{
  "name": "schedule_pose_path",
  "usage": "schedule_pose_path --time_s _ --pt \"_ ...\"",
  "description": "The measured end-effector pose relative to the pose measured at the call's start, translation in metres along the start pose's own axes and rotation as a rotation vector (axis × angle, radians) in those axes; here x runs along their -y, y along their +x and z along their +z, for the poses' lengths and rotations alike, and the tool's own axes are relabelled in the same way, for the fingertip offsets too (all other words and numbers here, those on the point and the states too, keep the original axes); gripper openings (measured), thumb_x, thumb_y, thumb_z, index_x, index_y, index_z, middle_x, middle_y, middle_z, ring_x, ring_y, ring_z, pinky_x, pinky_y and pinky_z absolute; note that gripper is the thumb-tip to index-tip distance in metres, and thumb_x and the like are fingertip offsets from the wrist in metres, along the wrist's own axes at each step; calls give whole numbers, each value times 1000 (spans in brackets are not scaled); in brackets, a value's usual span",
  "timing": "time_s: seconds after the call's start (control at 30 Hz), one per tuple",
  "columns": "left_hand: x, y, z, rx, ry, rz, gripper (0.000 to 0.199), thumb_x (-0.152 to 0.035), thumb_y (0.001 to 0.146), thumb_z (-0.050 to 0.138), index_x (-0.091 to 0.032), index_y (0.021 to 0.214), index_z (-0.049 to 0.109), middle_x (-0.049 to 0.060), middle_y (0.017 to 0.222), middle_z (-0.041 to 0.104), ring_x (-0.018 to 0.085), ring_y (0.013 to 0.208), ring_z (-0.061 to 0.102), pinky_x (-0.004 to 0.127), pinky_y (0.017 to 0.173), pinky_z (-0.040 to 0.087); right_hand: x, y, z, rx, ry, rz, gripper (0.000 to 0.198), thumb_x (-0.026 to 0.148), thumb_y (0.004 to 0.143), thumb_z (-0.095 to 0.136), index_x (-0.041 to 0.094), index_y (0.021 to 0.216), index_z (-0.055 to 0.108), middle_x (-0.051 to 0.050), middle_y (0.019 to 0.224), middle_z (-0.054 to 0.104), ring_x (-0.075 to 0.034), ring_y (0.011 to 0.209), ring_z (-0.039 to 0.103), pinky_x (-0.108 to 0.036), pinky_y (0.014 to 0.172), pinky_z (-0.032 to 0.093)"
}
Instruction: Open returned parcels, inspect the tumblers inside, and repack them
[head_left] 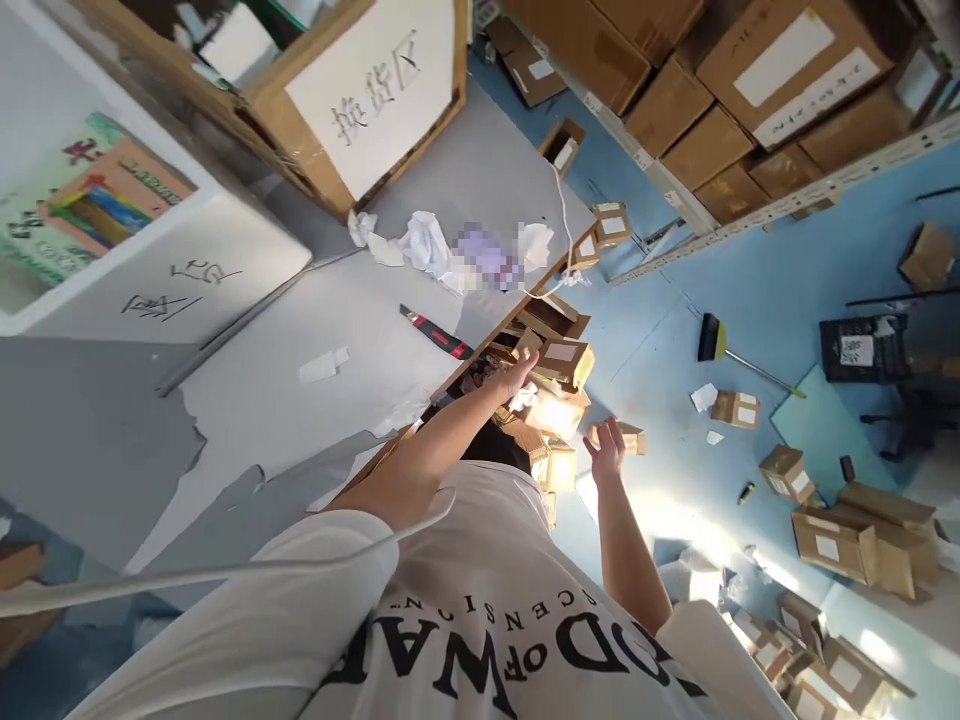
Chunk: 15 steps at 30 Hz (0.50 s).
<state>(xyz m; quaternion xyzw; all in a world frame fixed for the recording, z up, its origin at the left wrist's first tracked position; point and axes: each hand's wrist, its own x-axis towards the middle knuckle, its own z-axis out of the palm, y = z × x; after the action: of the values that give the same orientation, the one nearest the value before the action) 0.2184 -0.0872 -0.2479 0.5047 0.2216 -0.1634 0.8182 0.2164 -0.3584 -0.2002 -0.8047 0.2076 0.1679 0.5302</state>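
My left hand (517,378) is just past the table's edge, over a heap of small cardboard boxes (564,362). Its fingers look stretched out, and nothing shows in them. Farther right, my right hand (609,455) hangs in the air with fingers apart, holding nothing; a small carton (631,440) lies on the floor beyond it. On the grey table (375,345) a black and red box cutter (436,332) has its blade out. Behind it are crumpled white paper (427,243) and a blurred purple item (487,255).
A cardboard bin with a handwritten sign (379,95) and a white foam box (172,250) stand on the table's far left. Shelves of cartons (724,130) rise at upper right. A broom (712,340) and several boxes (832,540) lie on the blue floor. A white cord (564,215) hangs over the table's edge.
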Motion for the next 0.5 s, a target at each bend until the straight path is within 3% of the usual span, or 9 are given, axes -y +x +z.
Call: schedule_pose_path --time_s 0.1,0.23,0.33,0.4,0.5 --pt "-16 -20 -11 -134 -57 -66 108 -85 74 44 -23 157 14 11 164 2 35 151 -2 54 120 5 32 6 32 94 -7 -127 67 62 77 57 26 133 50 -13 148 43 -30 135 46 -52 94 53" --pt "-42 -63 -42 -180 -127 143 105 -80 71 58 -26 155 25 14 162 20 36 150 16 52 120 13 91 6 101 352 20 -386 70 60 78 59 21 136 49 -14 145 49 -30 136 47 -52 107 44" --pt "-53 -113 -74 -298 -146 354 96 -72 72 66 -25 150 36 18 154 37 38 146 28 56 117 21 132 -5 163 613 7 -596 72 59 80 59 19 138 48 -17 146 48 -30 137 45 -53 111 39" --pt "-53 -153 -97 -453 -147 473 88 -66 74 68 -22 146 43 20 147 48 37 142 36 56 116 25 152 -16 206 779 -61 -674 71 59 82 58 20 140 47 -17 148 47 -29 137 45 -52 110 40" --pt "-36 -217 -121 -783 -158 535 76 -58 75 71 -21 138 51 19 137 57 33 135 47 52 114 30 166 -38 274 987 -232 -764 68 56 84 56 18 139 49 -18 144 51 -28 131 51 -50 107 43"
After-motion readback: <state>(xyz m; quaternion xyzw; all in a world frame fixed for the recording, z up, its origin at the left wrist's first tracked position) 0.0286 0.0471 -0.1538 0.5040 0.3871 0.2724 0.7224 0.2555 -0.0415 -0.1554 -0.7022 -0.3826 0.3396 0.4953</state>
